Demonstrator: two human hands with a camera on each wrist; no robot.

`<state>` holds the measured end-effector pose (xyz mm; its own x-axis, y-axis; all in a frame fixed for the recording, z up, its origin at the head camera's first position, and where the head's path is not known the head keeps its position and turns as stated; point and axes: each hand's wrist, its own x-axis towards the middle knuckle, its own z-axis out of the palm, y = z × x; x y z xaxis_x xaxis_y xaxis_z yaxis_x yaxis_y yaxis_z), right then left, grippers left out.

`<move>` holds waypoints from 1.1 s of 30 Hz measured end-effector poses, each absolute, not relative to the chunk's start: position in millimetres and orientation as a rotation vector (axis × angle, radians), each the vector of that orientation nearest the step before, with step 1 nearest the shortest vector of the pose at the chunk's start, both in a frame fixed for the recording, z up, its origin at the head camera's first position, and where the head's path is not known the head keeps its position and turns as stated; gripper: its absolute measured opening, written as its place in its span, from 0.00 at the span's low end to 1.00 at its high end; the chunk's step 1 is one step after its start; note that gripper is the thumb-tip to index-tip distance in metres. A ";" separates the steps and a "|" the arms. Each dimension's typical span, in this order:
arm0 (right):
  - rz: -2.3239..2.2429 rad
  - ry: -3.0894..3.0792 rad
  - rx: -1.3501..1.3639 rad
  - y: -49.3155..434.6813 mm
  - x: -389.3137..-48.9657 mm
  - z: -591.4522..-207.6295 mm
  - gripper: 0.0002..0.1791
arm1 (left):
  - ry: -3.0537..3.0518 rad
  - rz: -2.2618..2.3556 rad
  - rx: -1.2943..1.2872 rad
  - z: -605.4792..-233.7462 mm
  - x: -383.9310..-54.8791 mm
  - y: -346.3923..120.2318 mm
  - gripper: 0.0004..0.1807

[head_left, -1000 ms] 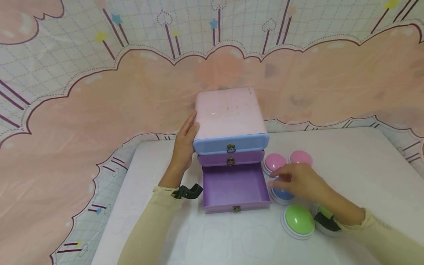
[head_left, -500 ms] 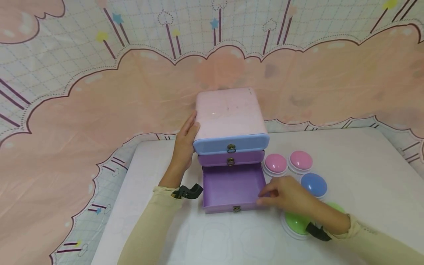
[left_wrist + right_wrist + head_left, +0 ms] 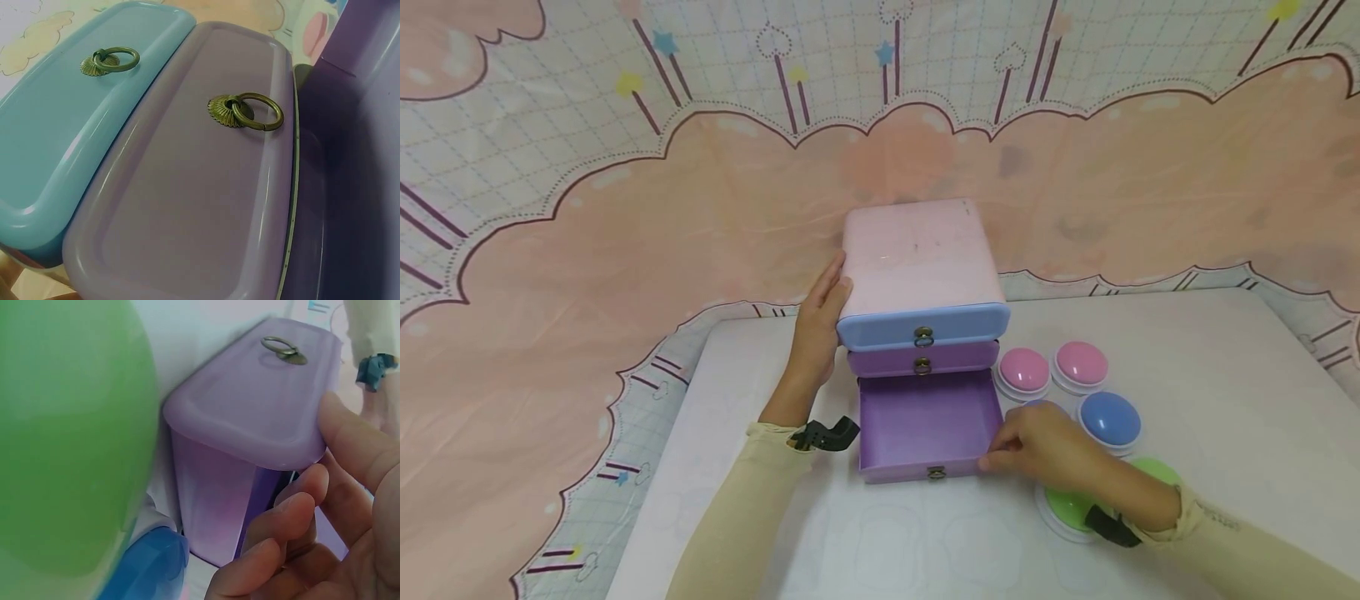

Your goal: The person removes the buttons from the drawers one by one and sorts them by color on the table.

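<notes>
A small chest of drawers [image 3: 917, 258] has a pink top, a blue upper drawer [image 3: 880, 332] and a purple middle drawer [image 3: 880, 362], both pushed in. Its purple bottom drawer [image 3: 928, 421] is pulled out, with nothing inside. My left hand [image 3: 816, 329] rests on the chest's left side, fingers straight. At the bottom drawer's front right corner, my right hand [image 3: 1045, 442] pinches the rim; the right wrist view shows the thumb [image 3: 353, 437] at the front panel and curled fingers [image 3: 281, 519] by the side wall. Brass ring pulls [image 3: 247, 112] hang on the fronts.
Right of the chest, two pink domed buttons [image 3: 1025, 369] with white bases stand at the back. Blue domed buttons [image 3: 1110, 418] come in front of them, then green ones [image 3: 1067, 505], partly hidden by my right hand and wrist. A patterned cloth [image 3: 737, 217] hangs behind the white table [image 3: 880, 533].
My right hand has moved left and down from above a blue button to the bottom drawer's front right corner and now pinches it. The left hand and the chest have stayed put.
</notes>
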<state>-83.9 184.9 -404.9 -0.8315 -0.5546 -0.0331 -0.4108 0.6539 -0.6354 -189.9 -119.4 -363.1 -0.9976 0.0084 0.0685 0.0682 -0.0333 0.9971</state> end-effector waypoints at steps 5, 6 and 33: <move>-0.927 2.643 -0.708 182.9 -85.4 -404.3 0.06 | -2.146 -2.238 -0.088 -364.4 -190.5 -120.4 0.27; -0.928 2.647 -0.699 182.6 -85.8 -404.3 0.05 | -2.142 -2.242 -0.090 -364.7 -190.7 -120.6 0.27; -0.941 2.798 -0.724 170.1 -112.3 -400.0 0.06 | -2.121 -2.253 -0.105 -365.0 -190.8 -120.1 0.27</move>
<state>-112.3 170.1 -400.0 -0.8817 -0.4688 0.0531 -0.4055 0.6955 -0.5931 -190.8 -120.1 -365.0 -0.9966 0.0131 0.0810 0.0801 -0.0607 0.9949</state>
